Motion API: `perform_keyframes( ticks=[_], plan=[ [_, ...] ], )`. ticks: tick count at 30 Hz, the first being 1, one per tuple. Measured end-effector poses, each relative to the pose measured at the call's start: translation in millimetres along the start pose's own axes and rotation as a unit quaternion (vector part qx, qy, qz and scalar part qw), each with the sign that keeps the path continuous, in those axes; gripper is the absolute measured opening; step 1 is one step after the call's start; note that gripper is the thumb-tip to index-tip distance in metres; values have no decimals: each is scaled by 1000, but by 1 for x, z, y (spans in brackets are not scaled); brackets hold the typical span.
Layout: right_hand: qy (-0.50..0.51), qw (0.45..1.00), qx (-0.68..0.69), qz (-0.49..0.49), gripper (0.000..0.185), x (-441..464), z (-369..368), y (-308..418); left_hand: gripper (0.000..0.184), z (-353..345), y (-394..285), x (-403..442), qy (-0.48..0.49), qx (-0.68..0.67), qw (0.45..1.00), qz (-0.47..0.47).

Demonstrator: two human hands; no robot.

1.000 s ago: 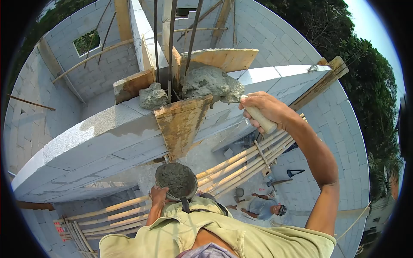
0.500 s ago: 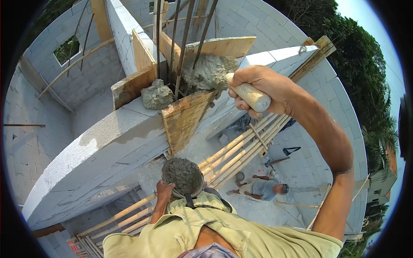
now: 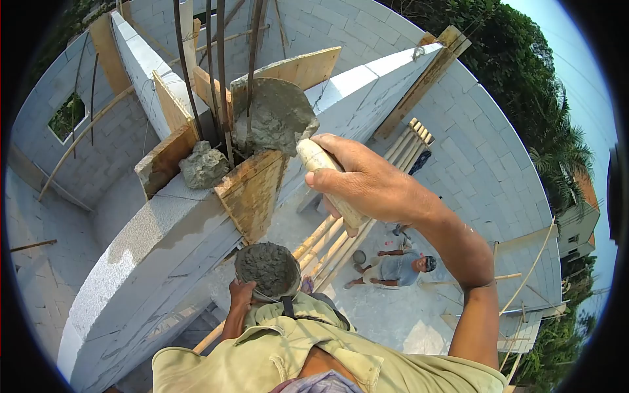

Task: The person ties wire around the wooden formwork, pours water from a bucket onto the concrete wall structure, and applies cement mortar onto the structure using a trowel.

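My right hand (image 3: 367, 177) is closed around the pale wooden handle of a trowel (image 3: 321, 164). The trowel's grey, mortar-smeared blade (image 3: 278, 108) is tilted up over a gap between plywood boards on top of the block wall. Wet mortar (image 3: 204, 166) sits in a lump at the left side of that gap, beside upright steel bars (image 3: 226, 98). Low in front of my body, my left hand (image 3: 242, 293) grips the side of a bucket (image 3: 298, 278) full of grey mortar (image 3: 267, 265). Part of the left fingers is hidden by the bucket.
Plywood boards (image 3: 252, 190) enclose the bars at the wall corner. The white block wall (image 3: 151, 229) curves left and runs off behind. Bamboo poles (image 3: 321, 242) lie below me on the right. Far down on the floor is another person (image 3: 396, 267).
My right wrist has turned, tipping the trowel so its blade now stands up over the gap. The view has shifted, moving the wall leftward. The left hand still holds the bucket.
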State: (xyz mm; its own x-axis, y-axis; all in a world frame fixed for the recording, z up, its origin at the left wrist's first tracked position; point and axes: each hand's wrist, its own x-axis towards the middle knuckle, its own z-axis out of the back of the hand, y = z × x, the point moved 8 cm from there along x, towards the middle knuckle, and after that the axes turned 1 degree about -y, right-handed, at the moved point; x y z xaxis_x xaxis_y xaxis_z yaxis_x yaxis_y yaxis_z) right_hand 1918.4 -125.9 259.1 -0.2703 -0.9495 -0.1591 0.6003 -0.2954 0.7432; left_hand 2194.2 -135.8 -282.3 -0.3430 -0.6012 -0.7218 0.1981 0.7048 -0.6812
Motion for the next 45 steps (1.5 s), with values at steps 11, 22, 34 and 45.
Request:
perform_keyframes(
  ticks=[11,22,34,45],
  plan=[
    [-166,869,-467,-14,53,-13,29,-40,48,14,-18,-20,-17,31,999,-32],
    [-111,817,-566,11,26,18,38,8,36,11,-25,-17,22,93,995,-33],
    [-196,769,-608,2,39,-8,33,36,31,17,-27,-14,8,50,998,-33],
    [-202,807,-555,24,44,-8,19,28,29,37,-8,5,-13,83,995,-51]
  ],
)
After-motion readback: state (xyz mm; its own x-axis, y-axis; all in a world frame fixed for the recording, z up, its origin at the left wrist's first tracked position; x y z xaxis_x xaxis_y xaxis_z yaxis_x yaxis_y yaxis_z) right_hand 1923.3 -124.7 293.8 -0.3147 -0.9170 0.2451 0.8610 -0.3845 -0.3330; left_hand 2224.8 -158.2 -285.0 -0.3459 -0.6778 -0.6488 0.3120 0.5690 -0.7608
